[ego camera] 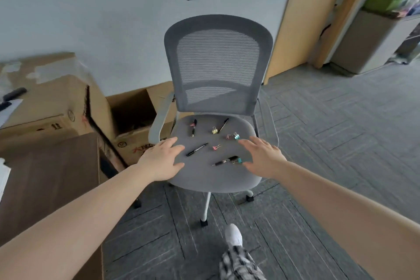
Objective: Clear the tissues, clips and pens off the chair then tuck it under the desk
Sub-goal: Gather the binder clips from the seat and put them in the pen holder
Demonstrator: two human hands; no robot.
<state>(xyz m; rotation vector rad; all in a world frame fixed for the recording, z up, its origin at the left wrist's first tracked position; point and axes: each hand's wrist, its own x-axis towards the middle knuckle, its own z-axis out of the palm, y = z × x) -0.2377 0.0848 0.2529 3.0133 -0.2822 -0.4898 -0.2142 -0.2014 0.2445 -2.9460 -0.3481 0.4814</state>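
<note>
A grey mesh-backed office chair (218, 175) faces me. On its seat lie several black pens, one (196, 149) near the front left, one (223, 124) at the back, and one (221, 162) at the front. Several small binder clips lie among them: yellow (214, 130), pink (216, 147), teal (236, 136). No tissues show on the seat. My left hand (161, 158) rests flat on the seat's left edge, fingers spread. My right hand (261, 156) hovers over the seat's right side, fingers apart, close to the teal clip and the front pen. Both hands hold nothing.
A dark wooden desk (45, 177) stands at the left. Cardboard boxes (56, 98) and an open carton (134, 109) sit behind it against the wall. Grey carpet surrounds the chair. A doorway and a bin (372, 38) are at the far right. My shoe (234, 236) is below the chair.
</note>
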